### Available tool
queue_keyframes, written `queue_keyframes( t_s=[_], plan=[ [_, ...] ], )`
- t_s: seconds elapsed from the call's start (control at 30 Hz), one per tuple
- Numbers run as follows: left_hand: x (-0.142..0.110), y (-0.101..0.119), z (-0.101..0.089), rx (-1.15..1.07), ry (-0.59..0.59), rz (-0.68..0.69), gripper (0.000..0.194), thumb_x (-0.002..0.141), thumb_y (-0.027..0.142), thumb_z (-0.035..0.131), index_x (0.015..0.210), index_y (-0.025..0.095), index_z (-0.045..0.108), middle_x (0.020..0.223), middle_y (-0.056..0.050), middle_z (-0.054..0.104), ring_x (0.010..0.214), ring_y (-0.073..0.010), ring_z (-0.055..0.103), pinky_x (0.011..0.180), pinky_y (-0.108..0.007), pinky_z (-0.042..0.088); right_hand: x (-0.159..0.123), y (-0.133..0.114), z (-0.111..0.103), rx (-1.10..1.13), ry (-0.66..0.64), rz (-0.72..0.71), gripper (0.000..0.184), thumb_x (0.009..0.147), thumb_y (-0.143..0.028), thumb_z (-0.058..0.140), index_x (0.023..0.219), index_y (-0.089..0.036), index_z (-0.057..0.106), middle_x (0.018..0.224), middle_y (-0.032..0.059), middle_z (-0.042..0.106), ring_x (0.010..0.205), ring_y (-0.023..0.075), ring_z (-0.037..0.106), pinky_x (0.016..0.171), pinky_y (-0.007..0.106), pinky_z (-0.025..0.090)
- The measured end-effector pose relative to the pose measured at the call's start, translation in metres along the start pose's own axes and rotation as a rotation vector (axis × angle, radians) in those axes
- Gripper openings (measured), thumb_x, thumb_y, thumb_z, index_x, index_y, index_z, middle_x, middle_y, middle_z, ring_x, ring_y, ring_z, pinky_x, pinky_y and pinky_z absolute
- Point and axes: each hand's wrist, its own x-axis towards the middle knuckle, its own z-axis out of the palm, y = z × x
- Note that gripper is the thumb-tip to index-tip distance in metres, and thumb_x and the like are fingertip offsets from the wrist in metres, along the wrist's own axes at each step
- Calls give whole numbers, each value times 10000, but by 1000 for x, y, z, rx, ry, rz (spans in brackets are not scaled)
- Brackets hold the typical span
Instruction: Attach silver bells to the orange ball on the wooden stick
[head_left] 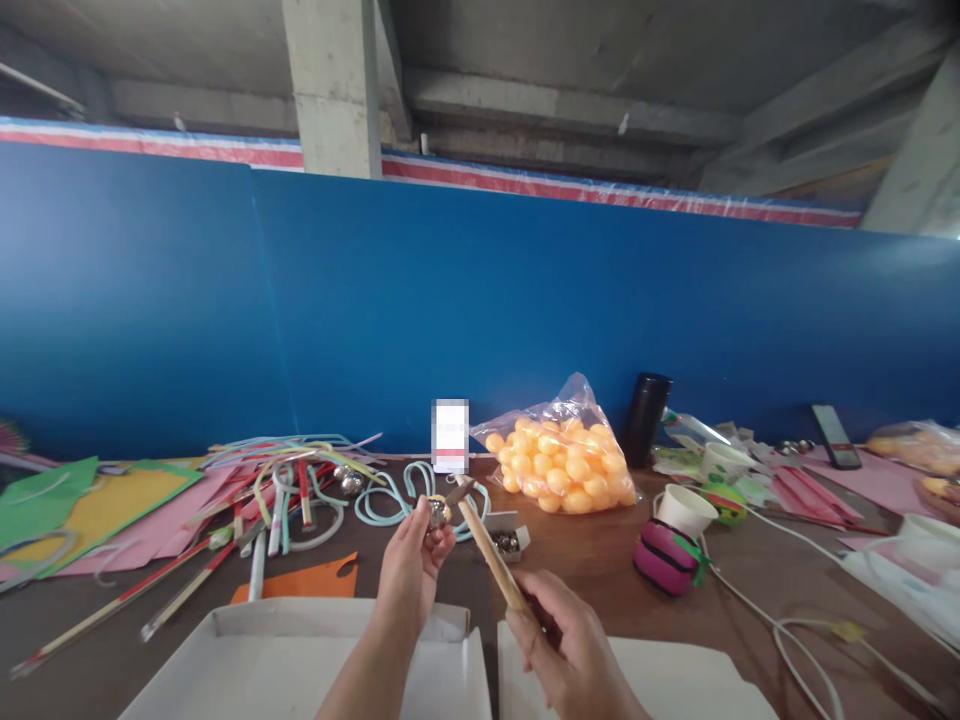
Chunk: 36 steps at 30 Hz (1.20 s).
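Note:
My left hand (417, 560) grips a shiny silver metal ball (438, 513) between thumb and fingers, raised above the table. My right hand (555, 635) is wrapped around the wooden handle (489, 545) of a hammer. Its dark head (457, 493) is right beside the ball; whether they touch I cannot tell. Just behind the handle sits a small open box (523, 542) of little dark metal pieces. Beneath my forearms lies a shallow white box (225, 622), with another white panel (675, 665) to its right.
A clear bag of orange balls (559, 470) stands behind my hands. Pale blue tubing (379, 505), sticks and coloured paper (56, 505) crowd the left. To the right are a black bottle (646, 420), a paper cup (686, 510), a magenta pouch (666, 557) and a white cable (757, 620).

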Motion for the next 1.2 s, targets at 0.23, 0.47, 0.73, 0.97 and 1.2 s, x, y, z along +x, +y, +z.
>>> queue_keyframes(
  t_s=[0.23,0.47,0.73,0.97,1.2],
  plan=[
    [-2,1,-1,-7,-33,-18,191,736,283,684,790,125,591,622,-9,587,544,-83,585,570,-195,543,-1,-4,0,61,-38,54,409,849,-499,477,1090,-187,584,742,22,530,485,89,481,349,153,374],
    [-3,3,2,-23,-9,-33,156,769,262,649,781,117,591,646,-32,615,537,-85,592,552,-193,545,-1,-5,0,65,-37,61,417,852,-485,477,1123,-180,565,734,17,532,482,89,480,355,156,379],
    [-3,5,1,-20,-18,-42,206,830,279,573,868,82,617,731,-83,655,558,-79,593,558,-185,544,-1,-5,-1,92,21,53,413,846,-496,488,1083,-172,584,669,-1,516,456,89,466,374,175,389],
    [-3,5,2,-57,-12,-71,180,833,271,567,812,97,606,666,-51,630,543,-84,594,543,-191,550,-2,-5,1,29,-20,-10,400,852,-477,474,1102,-186,590,747,34,560,520,111,507,439,192,439],
    [-1,3,-1,-51,-33,-59,174,816,278,589,799,106,605,698,-53,636,574,-95,612,565,-202,558,-2,-4,0,-9,-19,-56,391,859,-454,463,1133,-200,577,796,55,591,555,128,524,456,201,443]
  ],
)
